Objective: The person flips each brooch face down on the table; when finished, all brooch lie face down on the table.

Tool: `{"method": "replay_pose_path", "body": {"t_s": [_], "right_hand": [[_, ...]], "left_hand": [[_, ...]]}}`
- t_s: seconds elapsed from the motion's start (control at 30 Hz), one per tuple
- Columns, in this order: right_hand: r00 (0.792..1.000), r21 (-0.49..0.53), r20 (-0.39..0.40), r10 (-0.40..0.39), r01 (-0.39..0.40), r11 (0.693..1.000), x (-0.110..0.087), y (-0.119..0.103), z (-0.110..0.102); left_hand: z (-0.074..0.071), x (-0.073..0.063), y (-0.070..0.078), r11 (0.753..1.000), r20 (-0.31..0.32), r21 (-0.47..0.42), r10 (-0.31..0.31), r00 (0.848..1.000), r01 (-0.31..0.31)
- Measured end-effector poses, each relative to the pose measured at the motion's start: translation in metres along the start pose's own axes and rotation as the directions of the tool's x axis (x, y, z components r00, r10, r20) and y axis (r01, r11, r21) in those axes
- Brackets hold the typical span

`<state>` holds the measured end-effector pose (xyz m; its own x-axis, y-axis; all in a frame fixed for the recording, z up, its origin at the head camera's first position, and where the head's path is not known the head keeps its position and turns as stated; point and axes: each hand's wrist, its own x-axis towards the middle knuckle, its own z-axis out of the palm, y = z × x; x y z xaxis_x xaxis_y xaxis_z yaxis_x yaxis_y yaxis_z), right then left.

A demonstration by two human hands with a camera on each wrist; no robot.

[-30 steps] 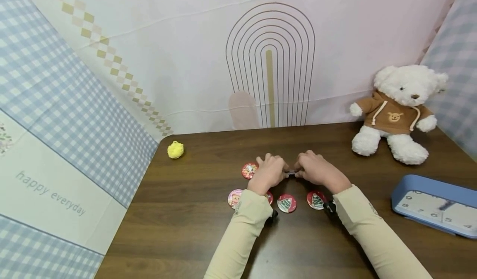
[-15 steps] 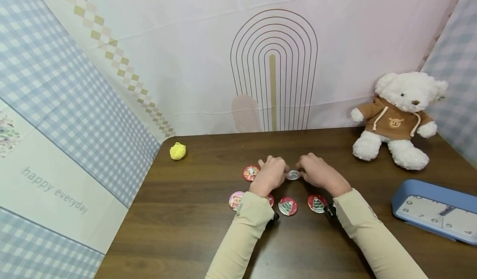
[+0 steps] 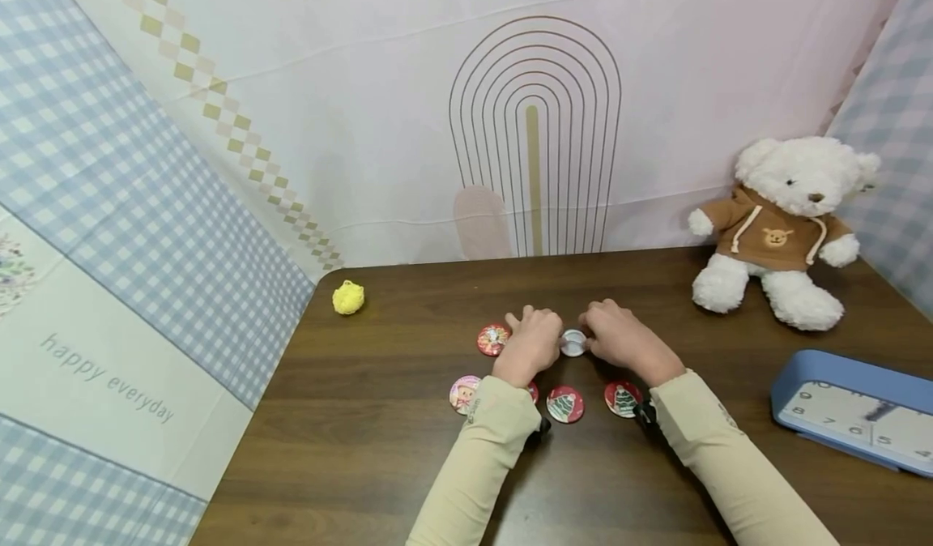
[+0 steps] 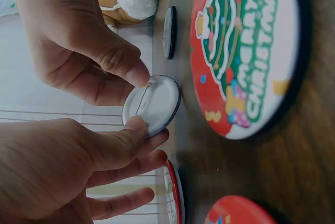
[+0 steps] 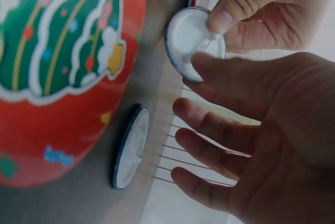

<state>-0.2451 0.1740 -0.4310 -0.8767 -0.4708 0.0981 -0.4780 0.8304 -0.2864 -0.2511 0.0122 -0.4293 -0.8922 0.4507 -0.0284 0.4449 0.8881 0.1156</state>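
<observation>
A round pin-back badge (image 3: 573, 343) is held between my two hands above the table, its white back and pin (image 4: 144, 102) turned toward me. My left hand (image 3: 534, 343) pinches one side of it with thumb and forefinger, the other fingers spread apart. At the opposite side my right hand (image 3: 625, 337) pinches the rim, thumb near the pin in the right wrist view. Another badge lies face down (image 5: 131, 148) near the right hand; in the head view it is hidden.
Red Christmas-tree badges (image 3: 565, 404) lie nearer me, with a pink badge (image 3: 464, 394) and a red one (image 3: 493, 340) to the left. A yellow ball of yarn (image 3: 348, 297), a white teddy bear (image 3: 776, 230) and a blue clock (image 3: 853, 408) stand around the table.
The held badge has tilted from nearly edge-on to showing its white back to the head camera. Both hands keep their hold in about the same place; the head view has shifted slightly.
</observation>
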Motion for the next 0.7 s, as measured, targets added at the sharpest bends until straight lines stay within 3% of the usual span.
{"method": "replay_pose_path", "body": {"t_s": [0.37, 0.7], "right_hand": [[1.0, -0.025, -0.023, 0.007, -0.008, 1.0, 0.005, 0.0, 0.003], [1.0, -0.032, 0.021, 0.017, -0.016, 0.999, 0.013, 0.0, 0.003]], "left_hand": [[0.003, 0.003, 0.003, 0.999, -0.011, 0.02, -0.04, 0.999, 0.04], [0.006, 0.006, 0.003, 0.998, -0.034, 0.029, -0.047, 0.998, 0.048]]}}
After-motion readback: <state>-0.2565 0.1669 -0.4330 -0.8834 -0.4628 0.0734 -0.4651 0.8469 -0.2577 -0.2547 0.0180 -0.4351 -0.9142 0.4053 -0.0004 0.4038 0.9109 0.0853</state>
